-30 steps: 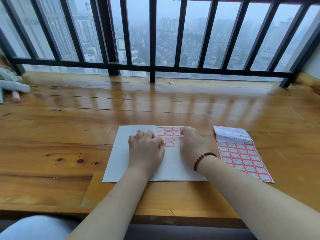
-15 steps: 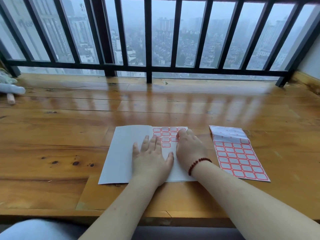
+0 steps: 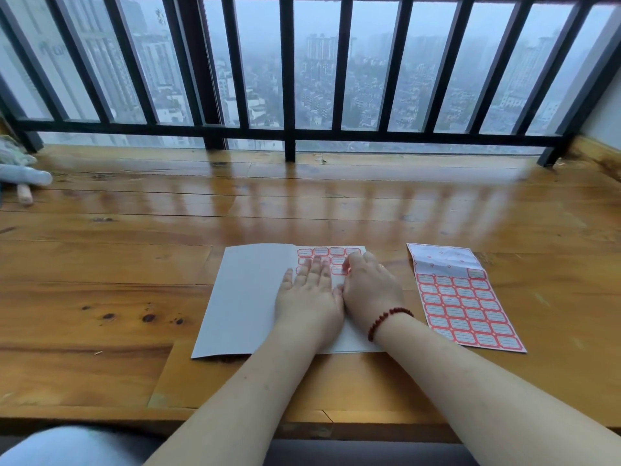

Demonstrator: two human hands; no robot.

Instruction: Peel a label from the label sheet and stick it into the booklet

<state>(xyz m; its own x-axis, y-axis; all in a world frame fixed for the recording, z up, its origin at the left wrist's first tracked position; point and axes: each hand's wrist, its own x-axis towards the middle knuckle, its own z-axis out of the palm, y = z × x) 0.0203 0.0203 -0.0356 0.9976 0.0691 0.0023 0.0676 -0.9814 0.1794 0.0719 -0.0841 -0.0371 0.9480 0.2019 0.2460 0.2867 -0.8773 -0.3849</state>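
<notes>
A white booklet (image 3: 245,297) lies open on the wooden table, with several red-bordered labels (image 3: 321,252) stuck in rows at the top of its right page. My left hand (image 3: 309,297) lies flat on that page, fingers spread, holding nothing. My right hand (image 3: 369,287), with a red bead bracelet on the wrist, rests beside it, its fingertips curled down onto a label in the lower row. The label sheet (image 3: 463,301) lies flat to the right of the booklet, its top rows peeled bare except one label.
The wooden table (image 3: 134,257) runs back to a black metal railing (image 3: 289,136) in front of a window. A pale bundle with a small stick (image 3: 23,179) lies at the far left. The table's front edge is close to my body.
My left hand has gone from a loose fist to a flat, spread palm on the right page. My right hand stayed at the labels, fingertips pressing down.
</notes>
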